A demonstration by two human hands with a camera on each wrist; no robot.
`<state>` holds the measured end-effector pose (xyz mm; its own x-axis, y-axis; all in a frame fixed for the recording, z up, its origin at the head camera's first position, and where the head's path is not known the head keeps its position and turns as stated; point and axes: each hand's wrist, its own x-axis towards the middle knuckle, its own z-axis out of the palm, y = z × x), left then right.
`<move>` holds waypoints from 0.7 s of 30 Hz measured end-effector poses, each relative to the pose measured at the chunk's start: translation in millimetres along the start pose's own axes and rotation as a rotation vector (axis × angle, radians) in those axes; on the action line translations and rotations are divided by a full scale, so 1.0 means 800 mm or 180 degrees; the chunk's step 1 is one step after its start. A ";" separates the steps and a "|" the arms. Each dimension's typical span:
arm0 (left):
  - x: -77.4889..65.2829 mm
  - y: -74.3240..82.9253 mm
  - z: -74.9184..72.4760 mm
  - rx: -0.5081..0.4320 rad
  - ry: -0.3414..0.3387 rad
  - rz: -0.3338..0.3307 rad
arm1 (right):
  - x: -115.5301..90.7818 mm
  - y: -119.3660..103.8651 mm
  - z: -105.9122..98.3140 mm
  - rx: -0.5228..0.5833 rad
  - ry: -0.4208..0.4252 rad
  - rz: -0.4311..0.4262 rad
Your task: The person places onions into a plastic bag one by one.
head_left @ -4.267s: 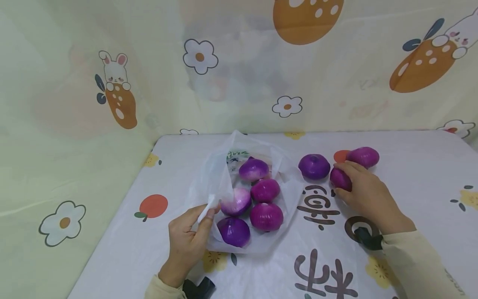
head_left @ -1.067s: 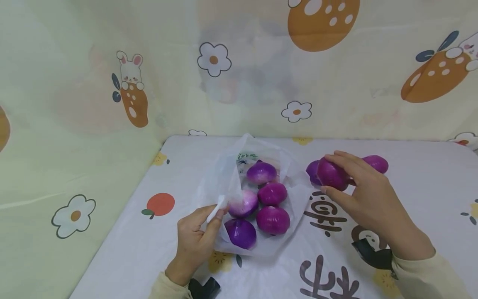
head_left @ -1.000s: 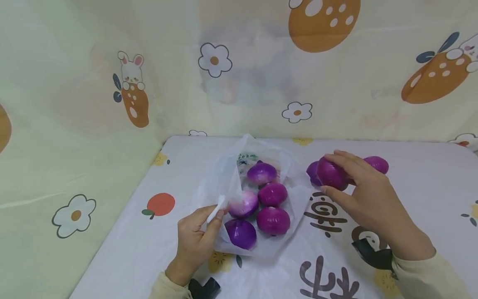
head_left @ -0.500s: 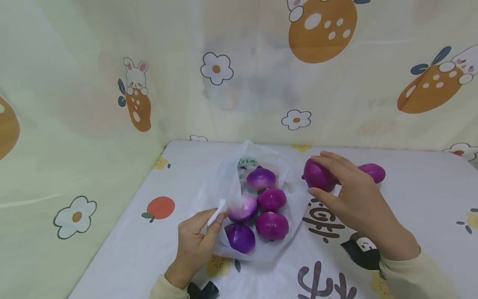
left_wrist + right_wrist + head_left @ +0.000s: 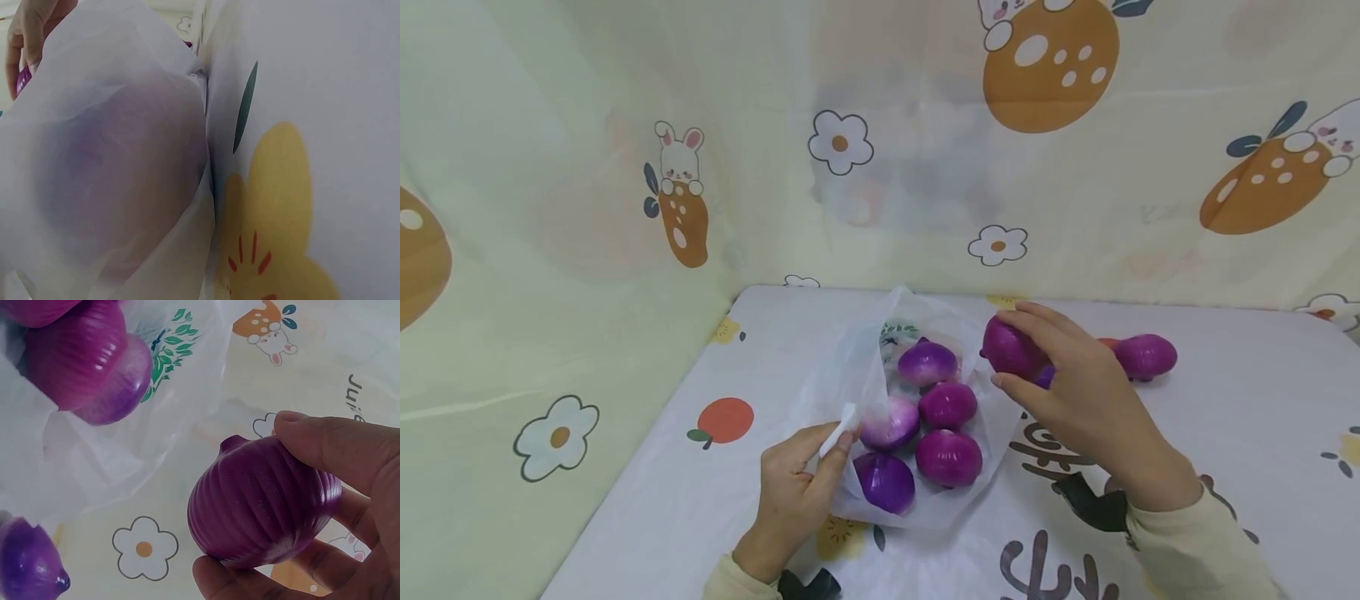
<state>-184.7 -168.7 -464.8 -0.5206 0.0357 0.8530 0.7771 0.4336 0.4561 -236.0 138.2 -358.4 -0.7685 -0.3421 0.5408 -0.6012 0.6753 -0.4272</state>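
My left hand (image 5: 801,483) pinches the near-left edge of a thin white plastic bag (image 5: 842,367) lying on the table. Through its spread mouth several shiny purple onions (image 5: 949,458) show inside. In the left wrist view the bag (image 5: 125,162) fills the left half, with a blurred purple shape behind the film. My right hand (image 5: 1086,392) holds another red onion (image 5: 1011,348) in the air, just right of the bag. Seen from the right wrist, thumb and fingers curl round this ribbed onion (image 5: 262,500), its tip pointing away from the palm.
One darker purple onion (image 5: 1045,377) lies on the table, mostly hidden behind my right hand. Farther right lies a magenta onion (image 5: 1146,357). A patterned cloth (image 5: 917,192) hangs behind the table, and a printed white cover (image 5: 647,500) spreads over it.
My right hand has picked a red onion up off the table and carried it left toward the bag. The left hand keeps its pinch on the bag; the head view has shifted slightly.
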 end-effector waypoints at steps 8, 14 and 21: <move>-0.001 -0.002 0.000 0.0035 0.0007 0.0020 | 0.008 -0.009 0.009 0.0069 -0.0070 -0.0004; 0.001 -0.001 0.001 -0.0031 0.0003 0.0033 | 0.013 -0.015 0.018 0.0062 -0.0167 0.0060; 0.001 0.001 0.001 -0.0077 -0.0042 0.0001 | 0.019 -0.018 0.032 0.0109 -0.0310 0.0112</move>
<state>-185.3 -167.6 -464.0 -0.5248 0.0478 0.8499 0.7856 0.4117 0.4619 -244.8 106.2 -362.4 -0.8059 -0.3815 0.4528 -0.5793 0.6659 -0.4701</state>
